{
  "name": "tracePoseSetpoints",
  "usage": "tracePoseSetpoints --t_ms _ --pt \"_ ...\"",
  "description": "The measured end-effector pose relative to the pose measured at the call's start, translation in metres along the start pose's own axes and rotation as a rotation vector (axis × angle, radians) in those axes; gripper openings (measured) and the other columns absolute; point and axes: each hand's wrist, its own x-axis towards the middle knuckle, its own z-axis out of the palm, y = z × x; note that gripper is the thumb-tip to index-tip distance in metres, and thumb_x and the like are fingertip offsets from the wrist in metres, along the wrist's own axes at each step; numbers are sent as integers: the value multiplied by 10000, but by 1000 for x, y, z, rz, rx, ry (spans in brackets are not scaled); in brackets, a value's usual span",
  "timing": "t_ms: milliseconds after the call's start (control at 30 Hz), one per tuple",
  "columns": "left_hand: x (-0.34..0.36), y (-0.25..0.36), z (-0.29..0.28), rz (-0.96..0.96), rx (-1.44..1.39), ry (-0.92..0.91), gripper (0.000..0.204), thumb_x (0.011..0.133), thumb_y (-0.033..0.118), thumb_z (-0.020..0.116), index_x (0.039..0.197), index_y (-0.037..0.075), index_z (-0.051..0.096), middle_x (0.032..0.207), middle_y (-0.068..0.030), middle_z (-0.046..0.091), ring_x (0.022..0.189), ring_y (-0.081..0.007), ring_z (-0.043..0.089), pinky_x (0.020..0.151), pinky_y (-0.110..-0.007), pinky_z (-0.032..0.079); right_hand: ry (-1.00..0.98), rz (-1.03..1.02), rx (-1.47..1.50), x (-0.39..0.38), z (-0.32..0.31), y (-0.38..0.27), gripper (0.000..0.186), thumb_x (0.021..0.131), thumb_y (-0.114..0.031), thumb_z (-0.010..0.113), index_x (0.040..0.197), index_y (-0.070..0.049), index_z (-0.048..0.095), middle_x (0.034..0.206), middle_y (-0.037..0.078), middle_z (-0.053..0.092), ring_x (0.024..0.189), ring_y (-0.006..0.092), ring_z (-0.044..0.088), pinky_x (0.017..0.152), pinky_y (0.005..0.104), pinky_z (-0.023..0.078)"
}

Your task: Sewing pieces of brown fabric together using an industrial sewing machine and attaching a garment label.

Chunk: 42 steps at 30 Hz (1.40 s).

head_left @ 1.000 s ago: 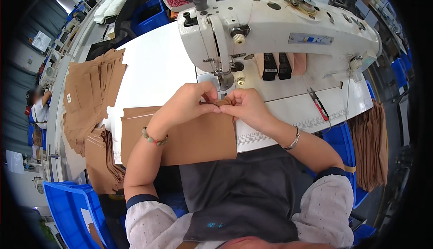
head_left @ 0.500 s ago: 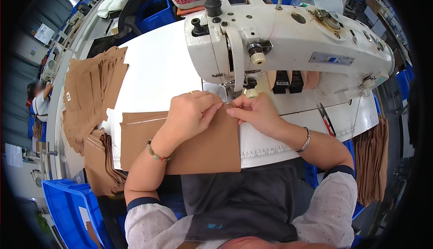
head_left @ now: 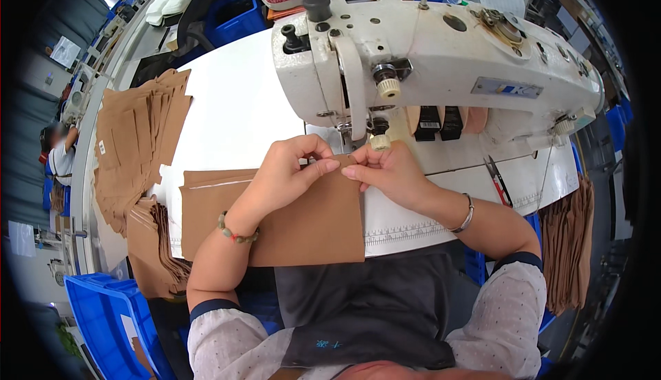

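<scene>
A folded brown fabric piece (head_left: 272, 235), with a pale strip along its upper left edge, lies on the white sewing table (head_left: 227, 104). My left hand (head_left: 292, 170) pinches this fabric near its top right corner, just below the needle area. My right hand (head_left: 385, 173) grips the same corner from the right, thumb on top and fingers curled. Both hands are close in front of the white sewing machine (head_left: 434, 49), whose presser foot is partly hidden behind the hands and the head. Red-handled snips (head_left: 499, 183) lie right of my right hand.
Brown cut pieces (head_left: 141, 125) and a stack (head_left: 148, 249) lie at the left. Blue bins (head_left: 110, 318) flank the table, with brown pieces (head_left: 564, 242) hanging right. Pink items with black bands (head_left: 427, 121) sit under the arm. Another person (head_left: 58, 146) works far left.
Since a second ago the machine appears lower and further right in view. My hands still work at the fabric corner; my left fingers flattened forward, then curled back into a pinch.
</scene>
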Motion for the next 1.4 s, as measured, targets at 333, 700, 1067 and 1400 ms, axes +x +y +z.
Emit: tracePoseSetpoints --t_ms 333,700,1067,1400 --pt "3 -4 -20 -318 -606 -138 57 898 72 768 904 24 736 992 -79 754 901 -106 680 831 -257 542 -95 5 43 0 -5 -3 220 993 -170 674 1088 20 733 927 37 735 799 71 659 703 228 559" --pt "-1 1 -16 -312 -583 -354 150 961 160 731 910 36 666 874 33 660 802 -34 578 723 -203 467 -200 -49 118 -4 3 0 169 1006 -24 570 1121 37 676 991 59 726 875 110 689 744 260 569" --pt "-3 0 -19 -348 -555 -347 137 923 119 766 878 28 674 884 12 676 794 -48 584 718 -209 467 -179 -71 52 -7 2 -5 190 963 47 571 1110 68 689 938 81 732 817 110 684 728 264 565" --pt "-1 -4 -35 -263 -543 -395 161 962 146 717 861 26 682 984 -27 678 888 -87 584 813 -241 473 -137 2 -63 -7 0 -5 158 965 7 610 1081 62 702 930 76 736 820 103 688 726 256 558"
